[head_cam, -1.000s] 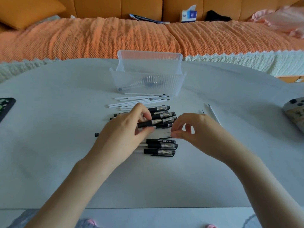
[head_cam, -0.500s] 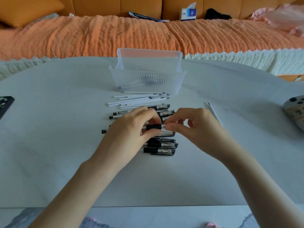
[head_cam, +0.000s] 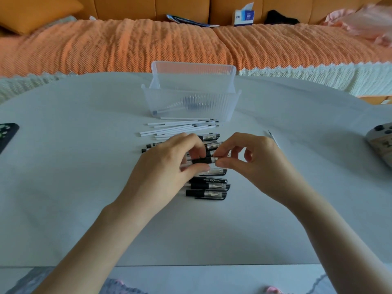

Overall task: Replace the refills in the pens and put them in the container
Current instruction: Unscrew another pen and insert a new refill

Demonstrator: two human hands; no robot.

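Observation:
My left hand [head_cam: 167,166] grips a black pen [head_cam: 202,160] by its dark grip section, held just above the table. My right hand [head_cam: 252,164] pinches the metal tip end of that same pen between thumb and forefinger. Under and around the hands lies a row of several black pens [head_cam: 209,186]. Beyond them is a loose bundle of several white refills [head_cam: 180,125]. A clear ribbed plastic container [head_cam: 191,102] stands behind the refills, with at least one pen lying inside it.
A single refill [head_cam: 272,137] lies to the right of my right hand. A game controller [head_cam: 380,143] sits at the table's right edge and a dark phone [head_cam: 6,134] at the left edge. An orange-covered sofa runs behind the table.
My left hand lifted one pen off the row and my right hand closed in on its tip end; both hands now hold the same pen.

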